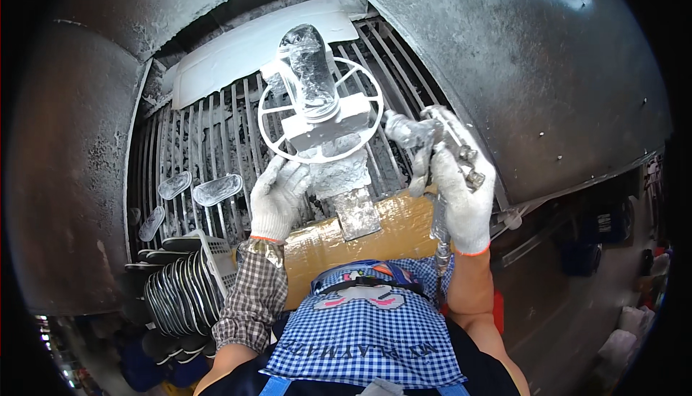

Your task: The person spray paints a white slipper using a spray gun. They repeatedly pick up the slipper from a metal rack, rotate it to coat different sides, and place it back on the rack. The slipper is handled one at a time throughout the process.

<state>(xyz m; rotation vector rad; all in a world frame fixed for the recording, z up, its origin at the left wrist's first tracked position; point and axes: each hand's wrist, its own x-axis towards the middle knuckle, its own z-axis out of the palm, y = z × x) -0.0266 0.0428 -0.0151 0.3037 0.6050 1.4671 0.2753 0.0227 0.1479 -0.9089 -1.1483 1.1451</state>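
Note:
A dark shoe sole (312,64), streaked with white coating, lies lengthwise on a white-crusted block stand (328,133). Around the stand runs a white spoked wheel (377,86). My left hand (280,194), in a white knit glove, is at the wheel's near left rim, its fingers loosely extended and apart; whether the fingertips touch the rim is hard to tell. My right hand (461,187), also gloved, is closed round a white-crusted spray gun (414,133) to the right of the wheel. The gun's nozzle points left toward the sole, and a hose hangs below it.
Metal slats (231,126) lie under the wheel between dark booth walls (548,72). Several small coated oval pieces (218,190) rest on the slats at left. A white basket (218,255) holds stacked dark soles (184,288). Brown tape covers the front edge (404,227).

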